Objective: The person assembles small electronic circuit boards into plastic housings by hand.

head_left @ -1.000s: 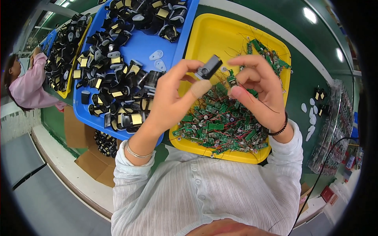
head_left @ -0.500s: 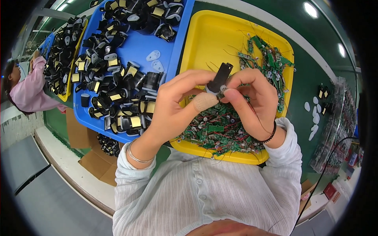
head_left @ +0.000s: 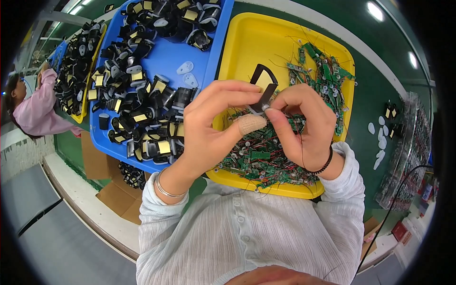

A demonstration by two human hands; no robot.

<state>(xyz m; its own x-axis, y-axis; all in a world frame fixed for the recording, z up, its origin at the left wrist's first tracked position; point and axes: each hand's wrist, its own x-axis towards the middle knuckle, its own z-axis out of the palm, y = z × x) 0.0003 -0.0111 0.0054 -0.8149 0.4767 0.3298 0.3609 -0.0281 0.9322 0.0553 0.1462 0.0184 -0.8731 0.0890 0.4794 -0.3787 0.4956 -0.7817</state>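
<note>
Over the yellow tray [head_left: 242, 33] my two hands meet at a black plastic housing [head_left: 269, 94] with a pale yellow pad inside its curved end. My left hand [head_left: 204, 123], its thumb wrapped in a beige bandage, grips the housing from the left, closed round it. My right hand [head_left: 311, 123] pinches a small part with a whitish round tip [head_left: 266, 107] against the housing's near end; fingers cover most of it. A thin dark wire trails down over the right palm. Beneath the hands lies a heap of green circuit boards [head_left: 260, 155] with wires.
At the left, a blue tray [head_left: 213, 61] holds many black housings [head_left: 142, 116] and two clear oval pieces [head_left: 185, 67]. More boards fill the yellow tray's right side. White oval pieces [head_left: 381, 137] lie on the green table. A person in pink [head_left: 40, 104] works at far left.
The housing has turned in my hands, bringing its curved end and yellow pad into sight. My right fingertips stay pressed at its near end.
</note>
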